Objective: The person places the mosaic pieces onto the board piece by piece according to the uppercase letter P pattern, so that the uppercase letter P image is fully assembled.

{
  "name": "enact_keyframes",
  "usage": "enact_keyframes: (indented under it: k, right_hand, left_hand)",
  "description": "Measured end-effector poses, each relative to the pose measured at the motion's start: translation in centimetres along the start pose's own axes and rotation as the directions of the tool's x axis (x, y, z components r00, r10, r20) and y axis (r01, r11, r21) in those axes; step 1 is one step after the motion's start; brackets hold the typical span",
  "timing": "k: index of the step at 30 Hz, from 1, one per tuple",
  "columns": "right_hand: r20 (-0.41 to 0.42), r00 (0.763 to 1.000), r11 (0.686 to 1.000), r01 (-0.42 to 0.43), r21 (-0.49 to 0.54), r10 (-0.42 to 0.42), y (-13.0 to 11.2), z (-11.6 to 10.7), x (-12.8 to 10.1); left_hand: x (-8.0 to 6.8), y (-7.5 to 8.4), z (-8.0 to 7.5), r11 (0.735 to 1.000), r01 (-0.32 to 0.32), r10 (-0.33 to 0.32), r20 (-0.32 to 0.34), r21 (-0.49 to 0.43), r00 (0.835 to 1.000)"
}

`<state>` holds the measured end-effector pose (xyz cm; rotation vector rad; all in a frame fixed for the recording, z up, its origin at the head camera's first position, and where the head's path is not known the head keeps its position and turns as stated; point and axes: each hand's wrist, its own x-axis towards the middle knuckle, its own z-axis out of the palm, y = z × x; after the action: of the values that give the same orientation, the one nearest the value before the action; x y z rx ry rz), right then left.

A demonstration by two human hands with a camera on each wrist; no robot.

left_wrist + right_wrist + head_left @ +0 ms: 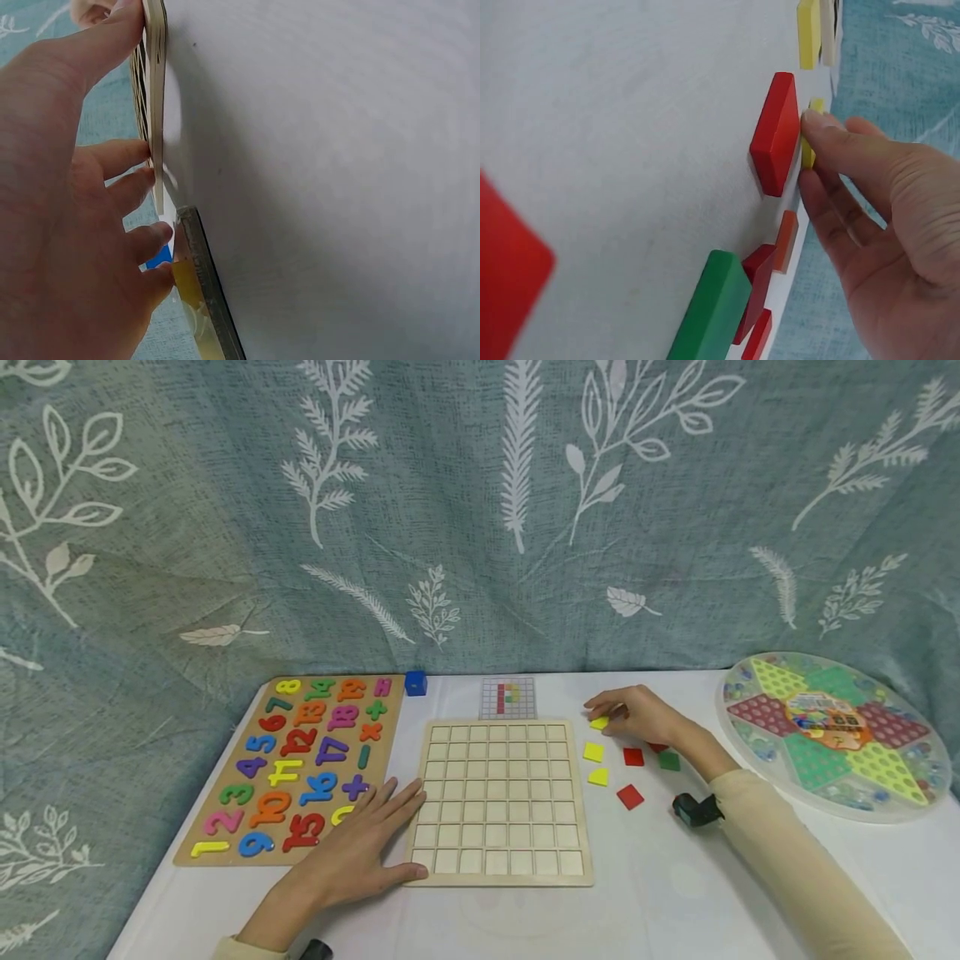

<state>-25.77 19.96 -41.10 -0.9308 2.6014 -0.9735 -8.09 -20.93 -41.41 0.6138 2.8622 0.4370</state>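
Observation:
A wooden grid board (495, 790) lies in the middle of the white table. My left hand (367, 847) spreads flat along its left side, with thumb and fingertips at the board's edge. In the left wrist view, the other fingers reach over the number board's edge (210, 307). My right hand (637, 714) is beyond the board's upper right corner and pinches a yellow tile (598, 723) between thumb and fingers. Below that hand lie a yellow square tile (593, 752), a yellow rounded tile (597, 777), red tiles (633, 757) and a green tile (670, 762).
A board of coloured numbers (255, 793) lies at the left, with a blue cube (416, 683) near its top corner. Behind the grid board is a small pattern card (491, 689). A round Chinese checkers board (828, 760) occupies the right, and a patterned curtain (450, 510) hangs behind.

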Motion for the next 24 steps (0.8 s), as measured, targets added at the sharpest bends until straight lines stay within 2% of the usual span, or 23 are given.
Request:
enact_keyframes:
  k: [10,19,24]
  right_hand:
    - [-0.063,0.997,0.994,-0.048,-0.096,0.042,-0.05,-0.25,0.13]
    - [-0.116,0.993,0.994,-0.027,-0.102,0.015,0.11,-0.31,0.02]
    - [-0.094,0.995,0.995,-0.045,-0.086,0.037,-0.21,-0.43,0.08]
  left_hand:
    - [0.2,0.01,0.05,1.0,-0.019,0.019,-0.022,-0.001,1.0]
    - [0.27,0.02,0.03,1.0,-0.015,0.015,-0.005,0.006,1.0]
    - [0.09,-0.06,-0.29,1.0,-0.016,0.016,0.002,-0.006,1.0]
